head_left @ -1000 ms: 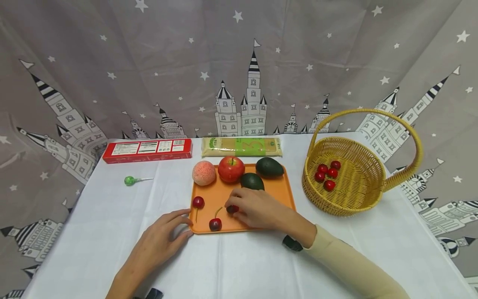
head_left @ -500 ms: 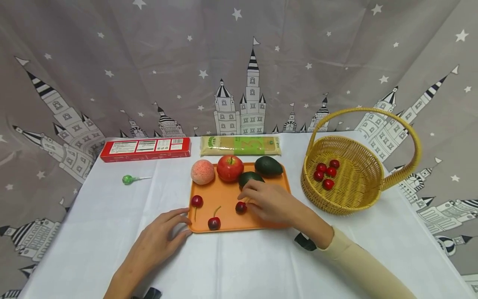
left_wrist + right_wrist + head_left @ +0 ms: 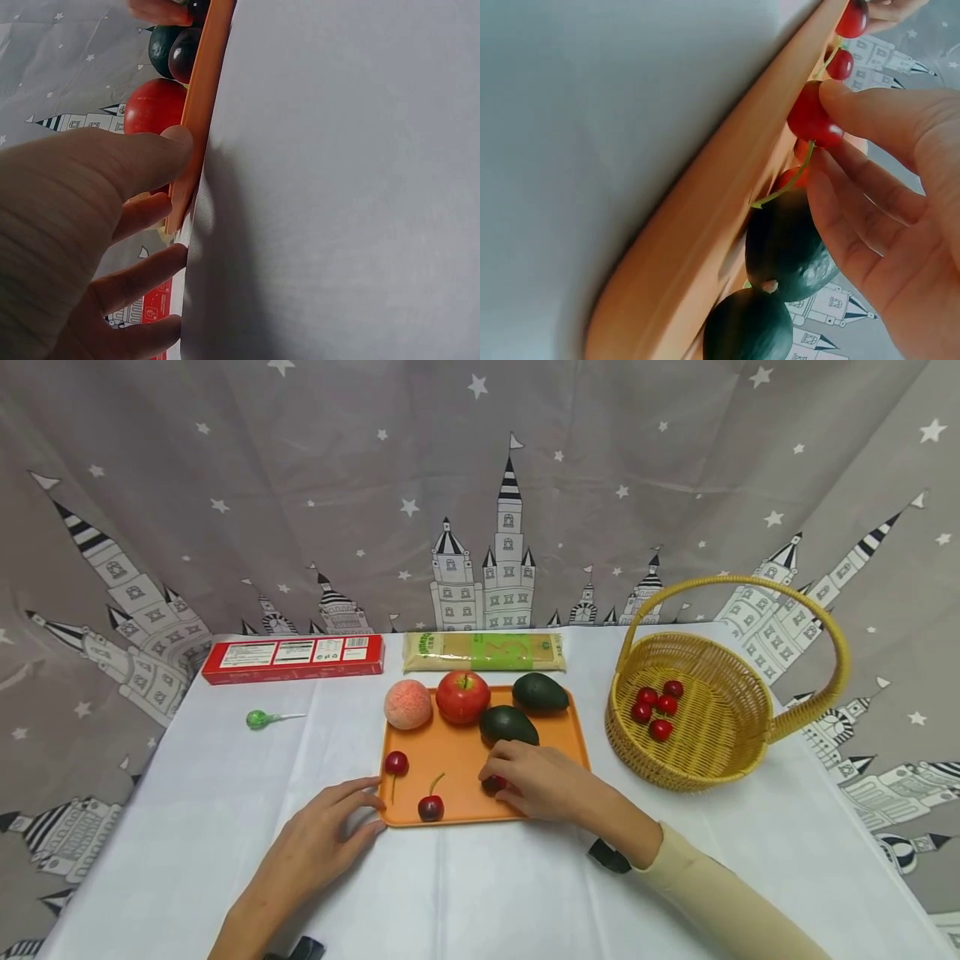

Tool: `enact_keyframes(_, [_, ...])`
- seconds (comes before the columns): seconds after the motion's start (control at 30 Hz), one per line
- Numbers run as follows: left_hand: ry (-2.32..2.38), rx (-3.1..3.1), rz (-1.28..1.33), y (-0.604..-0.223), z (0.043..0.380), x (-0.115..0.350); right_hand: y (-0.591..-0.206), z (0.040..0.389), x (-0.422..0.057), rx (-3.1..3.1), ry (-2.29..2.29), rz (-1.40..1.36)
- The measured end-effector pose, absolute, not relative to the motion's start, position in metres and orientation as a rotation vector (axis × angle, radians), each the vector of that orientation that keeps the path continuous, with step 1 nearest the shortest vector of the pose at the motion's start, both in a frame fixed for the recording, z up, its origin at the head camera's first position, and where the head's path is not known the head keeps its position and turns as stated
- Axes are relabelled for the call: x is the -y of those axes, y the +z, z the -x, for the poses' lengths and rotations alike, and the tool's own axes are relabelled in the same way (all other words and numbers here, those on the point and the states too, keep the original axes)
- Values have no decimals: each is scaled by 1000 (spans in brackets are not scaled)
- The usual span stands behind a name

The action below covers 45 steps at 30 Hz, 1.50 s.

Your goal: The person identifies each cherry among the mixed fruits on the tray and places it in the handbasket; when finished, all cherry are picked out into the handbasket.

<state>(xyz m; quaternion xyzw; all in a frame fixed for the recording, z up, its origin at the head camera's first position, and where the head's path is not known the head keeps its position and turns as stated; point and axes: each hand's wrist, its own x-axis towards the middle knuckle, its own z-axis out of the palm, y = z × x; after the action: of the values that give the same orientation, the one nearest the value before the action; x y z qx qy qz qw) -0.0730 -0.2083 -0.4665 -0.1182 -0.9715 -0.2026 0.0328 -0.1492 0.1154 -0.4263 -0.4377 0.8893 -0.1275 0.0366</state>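
My right hand [image 3: 543, 785] pinches a dark red cherry [image 3: 810, 112] between thumb and fingers, low over the right half of the orange tray [image 3: 450, 756]. The cherry's green stem hangs toward the tray in the right wrist view. My left hand [image 3: 322, 831] touches the tray's near left corner, its fingers loosely spread along the edge and the thumb [image 3: 165, 154] at the rim. Two more stemmed cherries lie on the tray: one cherry [image 3: 396, 763] by the left rim, another cherry [image 3: 431, 808] at the front. Behind them are a peach [image 3: 407, 704], a red apple [image 3: 462, 697] and two avocados [image 3: 508, 725].
To the right stands a yellow wicker basket [image 3: 731, 710] with a tall handle and several cherries [image 3: 661, 730] inside. Behind the tray lie a noodle packet [image 3: 483, 652] and a red box [image 3: 292, 660]. A green lollipop [image 3: 258, 720] is at the left on the white cloth.
The right hand and its cherry have shifted right on the tray. Half a second ago more of the cherry showed beside the fingertips; now the fingers cover much of it. The left hand stays put.
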Motion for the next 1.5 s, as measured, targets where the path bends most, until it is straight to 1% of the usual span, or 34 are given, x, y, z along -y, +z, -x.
enact_keyframes(0.33, [-633, 2996, 361, -466, 72, 208, -429, 147, -119, -2739, -388, 1327])
enact_keyframes(0.57, [-638, 2980, 373, -465, 72, 209, -416, 141, -129, -2787, -451, 1280])
enact_keyframes(0.77, [-637, 2979, 374, -465, 72, 209, -403, 137, -148, -2878, -508, 1265])
enact_keyframes(1.0, [-631, 2981, 380, -466, 73, 210, -392, 143, -176, -2992, -587, 1272])
enact_keyframes(1.27, [-628, 2995, 364, -466, 73, 208, -381, 149, -208, -3108, -654, 1128])
enact_keyframes(1.5, [-617, 3005, 333, -466, 73, 207, -380, 152, -230, -3186, -632, 1030])
